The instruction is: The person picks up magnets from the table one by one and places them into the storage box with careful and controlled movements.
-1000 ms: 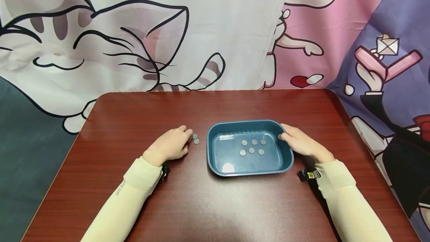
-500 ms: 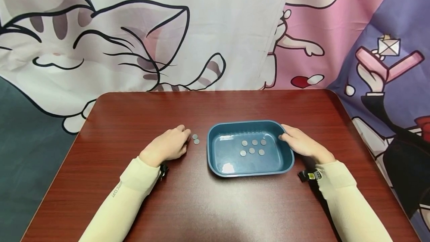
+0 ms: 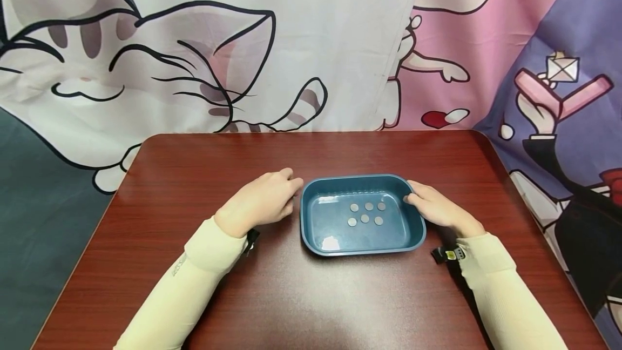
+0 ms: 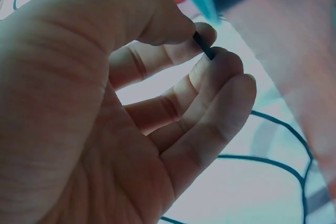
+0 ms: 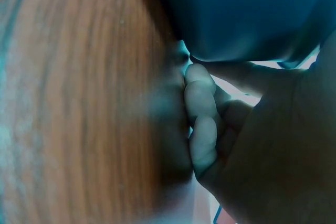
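In the left wrist view, my left hand (image 4: 131,87) pinches a thin dark disc (image 4: 203,44), seen edge-on, between thumb and fingertips; it looks like a coin. The head view has that left hand (image 3: 264,199) in the air just off the tray's left end, its fingertips close to the rim. A blue rectangular tray (image 3: 362,253) lies on the table with several grey coins (image 3: 365,219) spread over its floor. At the tray's right end my right hand (image 3: 437,207) grips the rim, thumb inside and fingers outside. The right wrist view shows the curled fingers (image 5: 202,98) under the tray wall.
The reddish-brown wooden table (image 3: 218,161) reaches back to a printed cloth (image 3: 340,42) with cartoon figures. A small black camera (image 3: 439,254) sits at the right wrist. The spot left of the tray is covered by my left hand.
My left hand drew back slightly left, then moved right and up toward the tray's left end. Two coins seen on the table beside it are now out of sight. The right hand stays put.
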{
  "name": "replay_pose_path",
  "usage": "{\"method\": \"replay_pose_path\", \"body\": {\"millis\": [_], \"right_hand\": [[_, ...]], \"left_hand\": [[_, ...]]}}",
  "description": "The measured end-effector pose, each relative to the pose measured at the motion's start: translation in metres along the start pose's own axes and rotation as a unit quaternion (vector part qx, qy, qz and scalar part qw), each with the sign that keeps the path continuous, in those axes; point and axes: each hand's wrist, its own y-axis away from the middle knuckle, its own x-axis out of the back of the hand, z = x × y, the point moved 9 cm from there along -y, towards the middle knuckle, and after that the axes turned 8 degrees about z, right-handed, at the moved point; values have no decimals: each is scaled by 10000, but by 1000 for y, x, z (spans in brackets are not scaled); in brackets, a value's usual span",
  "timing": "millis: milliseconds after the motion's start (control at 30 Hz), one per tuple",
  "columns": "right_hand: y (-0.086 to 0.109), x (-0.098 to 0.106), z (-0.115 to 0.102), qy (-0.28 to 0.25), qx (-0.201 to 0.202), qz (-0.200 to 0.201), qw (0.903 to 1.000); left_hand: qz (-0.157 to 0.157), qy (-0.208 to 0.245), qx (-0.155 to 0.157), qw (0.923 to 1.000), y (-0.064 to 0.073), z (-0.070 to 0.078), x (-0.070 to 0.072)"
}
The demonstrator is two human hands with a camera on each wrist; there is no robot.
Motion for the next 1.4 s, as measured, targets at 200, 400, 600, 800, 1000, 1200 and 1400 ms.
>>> {"method": "replay_pose_path", "body": {"millis": [200,400,600,800,1000,1200,1400], "right_hand": [[0,-1,0,-42,16,-13,10000],[-2,-1,-1,-10,72,0,10000],[-3,-1,1,7,26,14,10000],[-3,-2,2,11,-34,33,10000],[-2,-1,2,24,8,68,10000],[-2,0,1,19,-15,67,10000],[-2,0,0,10,3,80,10000]], "left_hand": [[-25,12,-324,9995,-23,24,2],[-552,-21,-281,9981,-45,43,-11],[-1031,75,-347,9940,-65,61,-28],[-1285,-229,-487,9903,-82,72,-48],[-1620,-430,-488,9847,-88,75,-70],[-1746,-389,-431,9829,-88,79,-82],[-1801,-818,-278,9798,-89,81,-95]]}}
